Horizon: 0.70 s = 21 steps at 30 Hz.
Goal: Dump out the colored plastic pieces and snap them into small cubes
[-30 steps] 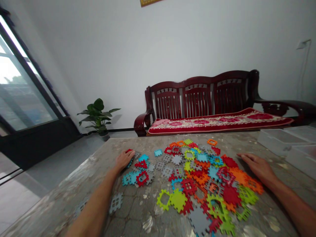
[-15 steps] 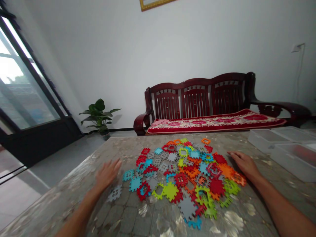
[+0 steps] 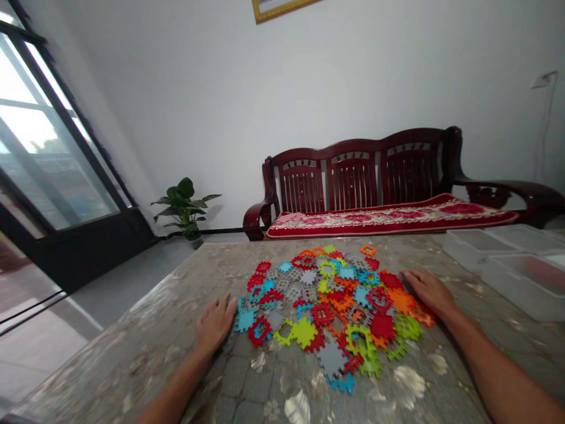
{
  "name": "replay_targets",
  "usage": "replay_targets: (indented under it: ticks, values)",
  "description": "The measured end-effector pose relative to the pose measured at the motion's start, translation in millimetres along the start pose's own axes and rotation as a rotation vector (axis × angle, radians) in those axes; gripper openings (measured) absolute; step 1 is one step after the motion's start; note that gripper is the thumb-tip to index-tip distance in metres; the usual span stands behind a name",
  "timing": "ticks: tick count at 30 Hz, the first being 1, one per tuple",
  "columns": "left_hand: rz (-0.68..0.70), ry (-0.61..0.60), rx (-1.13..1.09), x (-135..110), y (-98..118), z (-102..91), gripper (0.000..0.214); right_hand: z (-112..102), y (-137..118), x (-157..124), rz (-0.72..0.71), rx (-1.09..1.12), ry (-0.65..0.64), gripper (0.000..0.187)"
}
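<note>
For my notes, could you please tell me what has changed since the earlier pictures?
The left-side pieces have shifted right, joining the main pile. The left hand has come nearer the person, beside the pile's left edge; a loose gray piece seen earlier is out of sight. The right hand stays by the right edge; the bench is unmoved.

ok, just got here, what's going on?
A person has both bare hands at a loose pile of colourful notched pieces on a table. The left hand is beside the blue pieces; anything under it is hidden. The right hand is by the orange pieces, not visibly gripping any. Translucent boxes sit farther right.
</note>
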<state>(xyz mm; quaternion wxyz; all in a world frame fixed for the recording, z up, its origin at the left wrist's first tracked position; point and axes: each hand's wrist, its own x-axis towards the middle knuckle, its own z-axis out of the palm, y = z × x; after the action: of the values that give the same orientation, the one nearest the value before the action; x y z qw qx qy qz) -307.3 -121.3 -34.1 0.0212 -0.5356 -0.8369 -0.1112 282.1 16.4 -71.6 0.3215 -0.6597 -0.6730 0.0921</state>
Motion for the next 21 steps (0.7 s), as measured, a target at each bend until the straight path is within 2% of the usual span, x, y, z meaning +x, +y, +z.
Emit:
replay_targets:
  ticks: [4, 6, 8, 10, 12, 15, 16, 18, 21]
  values:
    - [-0.073, -0.027, -0.066, -8, 53, 4.0, 0.057, -1, -1, 0, 0.005, -0.01, -0.009, 0.052]
    - [-0.043, -0.038, -0.114, -8, 68, 4.9, 0.058, -2, -2, 1, 0.01, -0.015, -0.009, 0.053]
    - [0.02, -0.03, -0.171, -8, 73, 3.8, 0.059, -2, -3, 1, 0.019, -0.017, -0.006, 0.053]
    - [0.082, -0.014, -0.203, -9, 68, 1.1, 0.061, -1, -3, 1, 0.027, -0.012, 0.001, 0.054]
    - [0.097, -0.028, -0.185, -17, 54, -1.1, 0.068, 0, -3, 1, 0.039, -0.006, 0.013, 0.054]
    - [0.081, -0.076, -0.106, -46, 28, 2.9, 0.084, 1, -5, 1, 0.045, -0.004, 0.032, 0.055]
    - [0.109, -0.041, -0.083, -60, 23, 6.8, 0.088, 1, -7, 0, 0.04, -0.007, 0.036, 0.056]
    - [0.291, 0.033, -0.068, -88, 23, 17.1, 0.093, 0, -10, -1, 0.017, -0.025, 0.036, 0.056]
    - [0.72, 0.037, -0.097, -127, 54, 32.3, 0.115, -2, -16, -4, -0.014, -0.054, 0.027, 0.054]
